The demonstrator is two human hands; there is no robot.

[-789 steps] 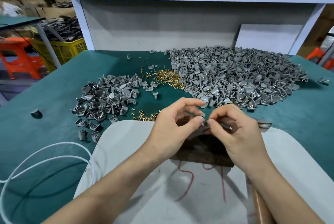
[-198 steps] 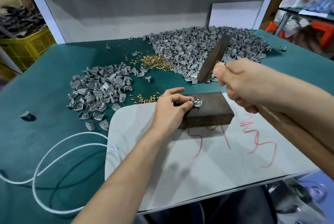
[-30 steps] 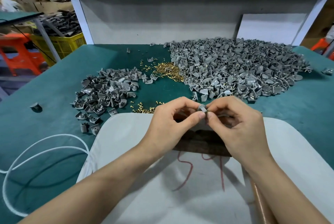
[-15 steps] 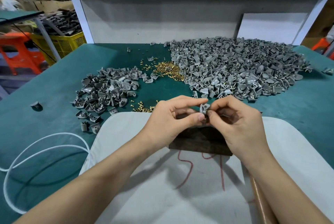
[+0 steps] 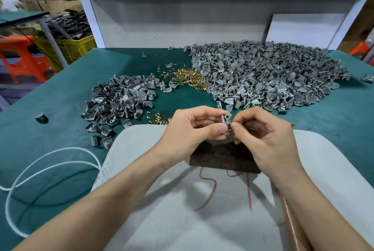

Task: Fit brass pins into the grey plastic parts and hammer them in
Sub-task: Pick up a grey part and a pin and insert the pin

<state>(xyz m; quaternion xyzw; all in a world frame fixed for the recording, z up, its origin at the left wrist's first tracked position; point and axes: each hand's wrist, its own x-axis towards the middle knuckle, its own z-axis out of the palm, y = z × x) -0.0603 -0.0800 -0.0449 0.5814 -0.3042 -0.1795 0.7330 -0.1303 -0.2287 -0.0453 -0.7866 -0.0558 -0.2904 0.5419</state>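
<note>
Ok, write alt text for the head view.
Left hand holds a grey plastic part, right hand pinches a brass pin against it, above a dark block. Heaps of grey parts and brass pins lie behind on the green table.

A grey plastic part [image 5: 225, 118] is pinched between thumb and forefinger of the left hand [image 5: 190, 129], raised just above the dark block [image 5: 220, 159]. A brass pin [image 5: 232, 124] is held against the part's lower right edge by the right hand [image 5: 265, 139]. The block is seen lying on a white board [image 5: 172, 210] marked with red scrawl. On the green table [image 5: 60, 88], a big heap of grey parts [image 5: 263, 74] is spread far right, a smaller heap [image 5: 119, 103] far left, loose brass pins [image 5: 188, 77] piled between them. A white cord [image 5: 50, 167] is looped near left.
</note>
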